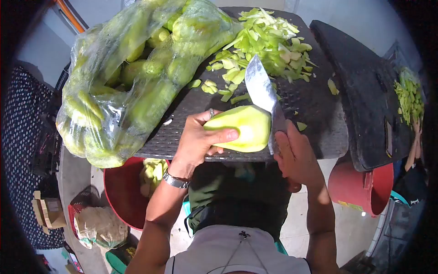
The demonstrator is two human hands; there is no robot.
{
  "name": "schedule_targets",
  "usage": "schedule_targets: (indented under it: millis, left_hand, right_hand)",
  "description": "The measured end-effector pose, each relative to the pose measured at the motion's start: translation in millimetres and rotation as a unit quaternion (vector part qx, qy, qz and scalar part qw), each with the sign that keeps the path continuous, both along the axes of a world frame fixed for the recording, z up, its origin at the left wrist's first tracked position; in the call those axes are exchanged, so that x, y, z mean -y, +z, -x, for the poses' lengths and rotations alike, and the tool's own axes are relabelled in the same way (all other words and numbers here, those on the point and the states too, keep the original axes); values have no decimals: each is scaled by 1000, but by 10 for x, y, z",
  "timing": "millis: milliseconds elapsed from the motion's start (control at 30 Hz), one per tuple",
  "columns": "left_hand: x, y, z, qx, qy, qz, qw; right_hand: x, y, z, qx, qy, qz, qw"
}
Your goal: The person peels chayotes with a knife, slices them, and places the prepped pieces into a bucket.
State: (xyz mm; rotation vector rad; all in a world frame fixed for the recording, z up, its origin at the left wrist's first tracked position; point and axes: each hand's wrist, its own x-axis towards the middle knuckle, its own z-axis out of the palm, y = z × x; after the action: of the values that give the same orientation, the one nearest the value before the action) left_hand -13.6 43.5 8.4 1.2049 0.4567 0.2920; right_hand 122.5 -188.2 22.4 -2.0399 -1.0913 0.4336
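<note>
My left hand [194, 139] is closed around a peeled, pale green fruit [244, 130], thumb across its top, above the near edge of the dark table [315, 114]. My right hand [299, 155] grips a broad-bladed kitchen knife [262, 84]. Its blade points away from me, beside the right end of the fruit; whether the edge touches the fruit I cannot tell. The knife's handle is mostly hidden by my fingers. Beyond both hands lies a heap of green peelings [269, 43], with loose scraps scattered nearer the fruit.
A large clear plastic bag [137, 77] full of green fruits covers the table's left side. Below it stands a red tub [123, 192] holding pale pieces. Another red bucket [360, 187] is at lower right, under a dark chair [365, 91]. At far right another person's hand [416, 137] shows beside green pieces.
</note>
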Motion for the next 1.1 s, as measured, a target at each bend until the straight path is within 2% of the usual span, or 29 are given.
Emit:
schedule_targets:
  millis: [33,100,167,233,267,300,367,400,533,633,733,800,967,1067,1100]
  left_hand:
    - [-12,-9,-14,-2,-2,-16,1000]
    - [100,-59,-44,8,40,-13,999]
    - [304,-95,-24,-3,71,-2,997]
    - [537,-212,-55,69,103,61,990]
    - [508,-232,-57,55,104,32,993]
    - [399,-53,-49,-13,71,26,997]
    - [211,48,-106,-29,35,-9,999]
    - [168,121,-122,-50,14,-27,998]
    - [368,-52,-90,-33,79,-23,996]
    - [658,-191,-115,74,179,28,981]
    - [546,-60,-149,36,149,20,988]
    - [333,7,-195,-4,86,-12,996]
    - [-124,164,-267,-36,-10,-123,992]
    - [-327,43,-295,-28,-59,-202,977]
    - [-359,-8,-301,-22,-69,-218,973]
  right_hand:
    - [-56,90,26,-82,-31,3,996]
    - [-66,33,34,-120,-54,-10,991]
    - [-33,-278,-18,-17,-28,-43,999]
    - [-42,-387,-42,109,8,-68,992]
    - [-25,-389,-64,75,7,-67,995]
    - [-42,-331,-70,42,4,-66,997]
    - [-142,83,41,-237,-53,-33,969]
    - [-138,64,45,-228,-63,-21,971]
    - [-139,-3,-62,-180,-24,-29,983]
    - [-145,-37,-127,-163,16,-69,984]
    - [-143,-27,-108,-202,1,-57,978]
    - [-170,-14,-118,-201,-4,-60,978]
    - [-153,-16,-226,-64,70,-57,994]
    - [-146,-240,-217,47,19,-28,998]
    - [-172,-211,-207,40,17,-37,998]
